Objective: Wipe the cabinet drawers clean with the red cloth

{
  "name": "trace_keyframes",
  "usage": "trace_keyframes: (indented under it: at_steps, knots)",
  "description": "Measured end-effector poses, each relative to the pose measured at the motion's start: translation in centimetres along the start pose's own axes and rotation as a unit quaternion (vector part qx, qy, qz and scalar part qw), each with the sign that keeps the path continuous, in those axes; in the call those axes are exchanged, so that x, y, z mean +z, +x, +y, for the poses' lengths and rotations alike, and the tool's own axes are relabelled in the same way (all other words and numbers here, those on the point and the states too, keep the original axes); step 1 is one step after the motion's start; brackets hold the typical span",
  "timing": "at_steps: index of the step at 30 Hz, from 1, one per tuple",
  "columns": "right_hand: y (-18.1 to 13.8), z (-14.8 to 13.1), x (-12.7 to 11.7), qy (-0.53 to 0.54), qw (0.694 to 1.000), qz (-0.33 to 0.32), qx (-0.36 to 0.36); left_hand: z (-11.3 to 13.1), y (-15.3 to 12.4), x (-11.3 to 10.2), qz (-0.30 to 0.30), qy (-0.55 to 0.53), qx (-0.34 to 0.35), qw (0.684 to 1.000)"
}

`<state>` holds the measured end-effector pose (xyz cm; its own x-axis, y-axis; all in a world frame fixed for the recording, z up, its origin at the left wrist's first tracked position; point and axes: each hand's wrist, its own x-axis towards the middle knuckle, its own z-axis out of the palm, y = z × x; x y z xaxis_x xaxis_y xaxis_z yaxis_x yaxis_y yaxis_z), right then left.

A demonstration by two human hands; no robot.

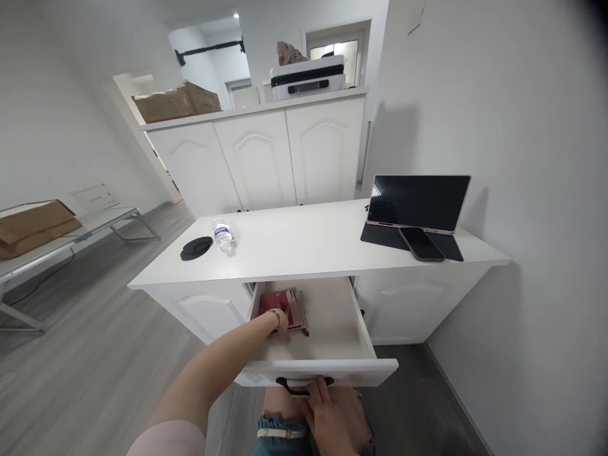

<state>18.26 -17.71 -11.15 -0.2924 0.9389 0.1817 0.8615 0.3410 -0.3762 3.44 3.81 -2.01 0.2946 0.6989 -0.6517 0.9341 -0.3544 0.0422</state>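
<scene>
A white drawer (332,342) stands pulled out from a low white cabinet. Inside it lies a small stack of red and pale cloths or packets (292,310) at the back left. My left hand (278,323) reaches into the drawer and rests on that stack, fingers curled over it. My right hand (327,408) is below the drawer front, with fingers hooked on the black handle (304,384).
On the white cabinet top (304,247) lie a black round object (196,247), a small water bottle (223,234) on its side, an upright tablet (418,201) and a phone (421,243). A white wall is at the right. Cabinets with a cardboard box and printer stand behind; a folding table is at the left.
</scene>
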Motion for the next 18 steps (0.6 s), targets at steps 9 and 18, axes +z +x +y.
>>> trace_keyframes:
  at_steps: [9, 18]
  knots:
    - [-0.1, 0.9, 0.8, -0.002, 0.998, 0.024, -0.057, -1.6, 1.1, -1.8, -0.042, 0.026, -0.12, 0.992]
    - [-0.3, 1.3, 0.8, 0.026, 0.995, 0.053, -0.074, 0.6, 4.1, -1.4, 0.077, 0.068, -0.138, 0.985]
